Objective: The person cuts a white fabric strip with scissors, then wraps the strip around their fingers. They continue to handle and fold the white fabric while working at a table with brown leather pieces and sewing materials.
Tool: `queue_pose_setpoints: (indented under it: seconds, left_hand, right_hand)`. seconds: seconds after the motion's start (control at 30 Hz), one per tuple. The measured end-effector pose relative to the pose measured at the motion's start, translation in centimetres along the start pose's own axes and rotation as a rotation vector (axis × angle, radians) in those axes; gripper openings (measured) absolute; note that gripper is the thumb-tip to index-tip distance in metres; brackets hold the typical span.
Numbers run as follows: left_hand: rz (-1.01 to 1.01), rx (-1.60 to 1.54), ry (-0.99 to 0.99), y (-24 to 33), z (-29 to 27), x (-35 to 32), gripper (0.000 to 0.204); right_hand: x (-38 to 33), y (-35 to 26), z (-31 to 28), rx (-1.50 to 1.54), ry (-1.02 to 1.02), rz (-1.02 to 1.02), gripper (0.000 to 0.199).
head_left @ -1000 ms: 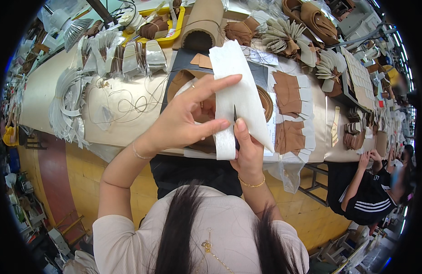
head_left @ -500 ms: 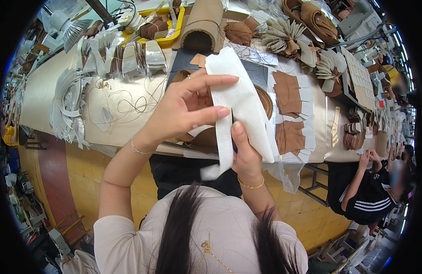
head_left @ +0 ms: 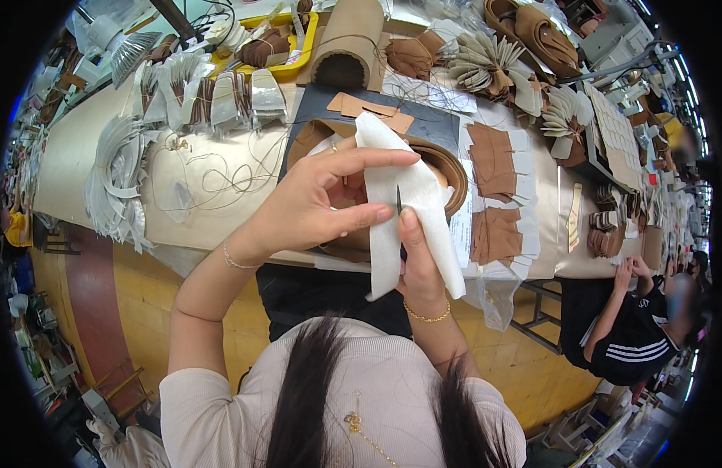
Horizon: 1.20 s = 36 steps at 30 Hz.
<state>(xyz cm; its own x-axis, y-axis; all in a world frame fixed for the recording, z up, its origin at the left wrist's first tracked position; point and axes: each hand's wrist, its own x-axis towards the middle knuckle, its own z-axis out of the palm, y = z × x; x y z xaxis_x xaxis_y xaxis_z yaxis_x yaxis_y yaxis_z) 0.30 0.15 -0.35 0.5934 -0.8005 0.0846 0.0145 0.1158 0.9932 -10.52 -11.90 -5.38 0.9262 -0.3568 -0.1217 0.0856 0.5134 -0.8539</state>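
Above the table edge, a soft white piece of thin sheet material (head_left: 423, 203) hangs between my two hands. My left hand (head_left: 322, 191) grips its left side, index finger and thumb across the front and the other fingers partly hidden behind. My right hand (head_left: 425, 265) pinches it lower down, the thumb on the front face. A thin dark pointed sliver (head_left: 399, 198) shows just above the right thumb; I cannot tell whether it is a blade tip or a slit. Behind lie a brown curled strap (head_left: 455, 175) and tan flat pieces (head_left: 369, 105) on a dark board (head_left: 314, 101).
Brown pieces with white backing (head_left: 494, 160) lie to the right. Bundled white strips (head_left: 111, 175) and loose cord (head_left: 228, 175) are on the left. A brown roll (head_left: 349, 39) and a yellow tray (head_left: 302, 58) stand at the back. Another person (head_left: 626, 327) sits far right.
The white piece has dropped lower and its two lower ends hang straighter. More of the strap and tan pieces behind it shows. Both hands have barely moved.
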Motion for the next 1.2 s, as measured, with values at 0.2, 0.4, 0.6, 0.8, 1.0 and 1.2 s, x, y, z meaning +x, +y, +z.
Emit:
queue_pose_setpoints:
  seconds: [0.2, 0.4, 0.6, 0.8, 1.0, 1.2]
  left_hand:
    - [-0.119, 0.028, -0.044, 0.5, -0.2, -0.3, 0.052]
    - [-0.109, -0.057, -0.075, 0.5, 0.2, -0.4, 0.056]
    - [0.005, -0.004, -0.002, 0.6, -0.6, 0.0, 0.054]
    - [-0.083, 0.143, -0.004, 1.6, -1.9, 0.3, 0.034]
    - [0.006, 0.182, -0.093, 1.6, -1.7, 0.4, 0.039]
    - [-0.096, -0.011, -0.111, 1.8, -1.4, 0.2, 0.053]
  right_hand:
    - [-0.1, -0.4, -1.8, -0.032, -0.146, 0.139, 0.035]
    - [0.1, -0.2, -1.6, -0.006, -0.170, 0.112, 0.035]
    - [0.2, -0.7, -1.3, -0.101, -0.154, 0.128, 0.039]
    - [0.2, -1.5, -1.1, -0.300, -0.180, 0.137, 0.046]
    - [0.7, -1.7, -0.4, -0.242, -0.243, -0.057, 0.054]
    - [0.7, -1.6, 0.1, -0.167, -0.197, -0.007, 0.058]
